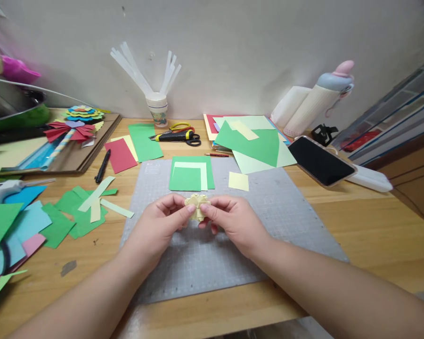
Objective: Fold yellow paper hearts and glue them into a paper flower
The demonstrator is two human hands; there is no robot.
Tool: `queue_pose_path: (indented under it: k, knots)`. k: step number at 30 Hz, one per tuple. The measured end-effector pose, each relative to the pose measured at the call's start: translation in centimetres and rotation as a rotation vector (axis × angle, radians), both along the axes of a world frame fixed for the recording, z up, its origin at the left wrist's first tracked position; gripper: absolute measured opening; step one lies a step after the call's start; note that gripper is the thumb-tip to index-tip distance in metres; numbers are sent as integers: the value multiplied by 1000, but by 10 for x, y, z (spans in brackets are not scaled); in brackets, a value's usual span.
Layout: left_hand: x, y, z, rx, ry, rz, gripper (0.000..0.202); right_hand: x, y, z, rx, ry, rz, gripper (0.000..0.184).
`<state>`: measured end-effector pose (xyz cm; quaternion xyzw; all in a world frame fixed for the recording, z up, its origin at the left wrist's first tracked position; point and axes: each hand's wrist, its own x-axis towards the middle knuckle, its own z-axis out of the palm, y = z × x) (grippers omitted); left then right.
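Note:
Both of my hands pinch a small folded pale-yellow paper piece [197, 205] above the grey cutting mat [286, 212]. My left hand [160, 221] grips its left side with thumb and fingertips. On the right side, my right hand [233, 220] holds it the same way. Just beyond the hands, a green paper sheet [183, 180] with a pale strip lies on the mat, and a small yellow square [238, 181] lies to its right.
Green, blue and pink paper scraps [67, 212] litter the wooden table at left. Scissors [183, 136], a black pen [102, 166], a cup of white sticks [158, 110], stacked coloured sheets [254, 141], a phone [320, 160] and a bottle [318, 101] sit behind the mat.

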<state>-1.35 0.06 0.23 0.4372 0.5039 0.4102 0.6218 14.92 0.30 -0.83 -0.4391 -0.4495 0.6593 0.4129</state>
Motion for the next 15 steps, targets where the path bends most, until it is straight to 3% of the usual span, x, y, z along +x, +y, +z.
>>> queue_pose_path:
  k: [15]
  knots:
    - [2, -1, 2, -23, 32, -3, 24, 0, 0, -1, -61, 19, 4, 23]
